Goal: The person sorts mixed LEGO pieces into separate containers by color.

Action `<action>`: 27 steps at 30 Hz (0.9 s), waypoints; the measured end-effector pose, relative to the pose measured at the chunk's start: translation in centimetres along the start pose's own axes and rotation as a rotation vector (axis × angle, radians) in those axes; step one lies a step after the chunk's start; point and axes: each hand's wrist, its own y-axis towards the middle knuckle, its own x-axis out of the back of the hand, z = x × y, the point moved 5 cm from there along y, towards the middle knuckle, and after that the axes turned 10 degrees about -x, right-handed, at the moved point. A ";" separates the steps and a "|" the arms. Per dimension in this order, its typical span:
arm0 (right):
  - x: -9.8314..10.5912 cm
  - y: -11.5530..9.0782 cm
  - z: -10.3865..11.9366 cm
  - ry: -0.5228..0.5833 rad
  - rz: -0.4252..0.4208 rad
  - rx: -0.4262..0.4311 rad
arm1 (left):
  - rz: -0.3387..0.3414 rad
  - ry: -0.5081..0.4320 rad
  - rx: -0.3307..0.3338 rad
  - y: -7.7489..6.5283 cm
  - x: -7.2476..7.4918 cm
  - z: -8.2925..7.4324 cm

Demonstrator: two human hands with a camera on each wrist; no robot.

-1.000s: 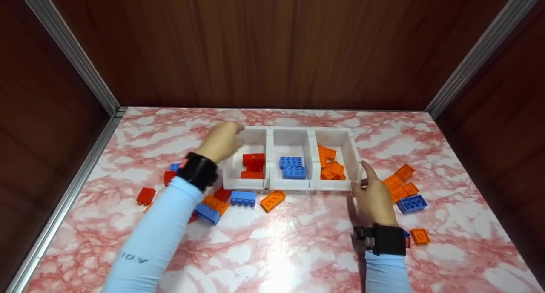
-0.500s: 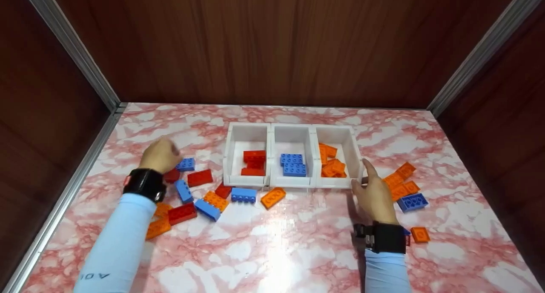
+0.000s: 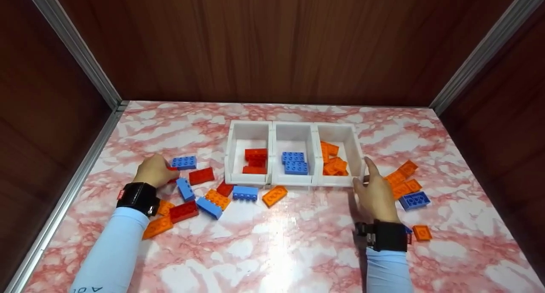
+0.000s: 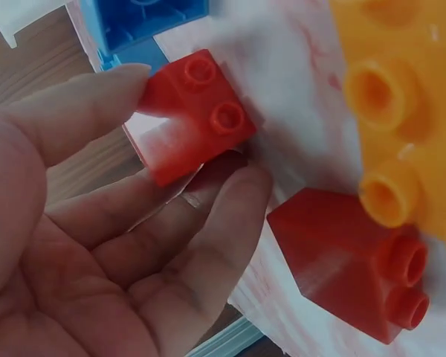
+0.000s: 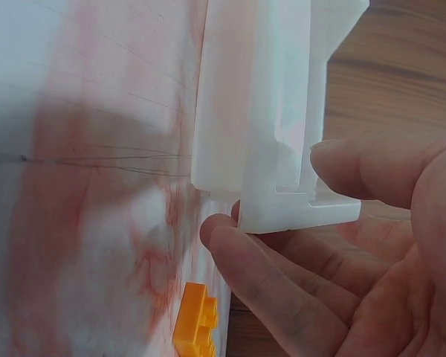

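My left hand [image 3: 152, 171] is down at the left group of toy bricks. Between its thumb and fingers it pinches a red brick [image 4: 197, 115] with a sloped face and two studs, close-up in the left wrist view. A blue brick [image 3: 184, 162] lies just beyond the fingertips. Another red sloped brick [image 4: 342, 264] lies near the fingers. At the right bin's near corner, my right hand [image 3: 374, 195] holds the white bin [image 5: 282, 119], thumb on one side and fingers on the other.
Three joined white bins hold red bricks [image 3: 255, 161], blue bricks [image 3: 295, 163] and orange bricks [image 3: 334, 163]. Several mixed bricks lie left of and before the bins. Right of the right hand are orange bricks [image 3: 401, 178] and a blue brick [image 3: 415, 200]. Dark wooden walls [image 3: 272, 46] enclose the table.
My left hand has moved from over the left bin's edge leftward and down to the loose bricks, and has taken hold of a red one. The right hand stays at the bin corner.
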 end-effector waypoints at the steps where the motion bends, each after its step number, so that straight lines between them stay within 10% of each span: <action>1: 0.0 0.0 0.0 0.000 -0.001 -0.001 | 0.000 0.005 0.000 0.0 0.1 -0.2; 14: 0.0 0.0 0.0 0.006 -0.029 0.010 | -0.132 0.063 -0.163 -0.2 3.0 -8.1; 22: 0.1 0.0 0.0 0.006 -0.022 0.001 | -0.078 0.145 -0.486 1.1 1.1 -15.6; 27: 0.1 0.0 0.1 0.006 -0.013 -0.008 | -0.082 0.207 -0.568 2.8 -0.3 -18.2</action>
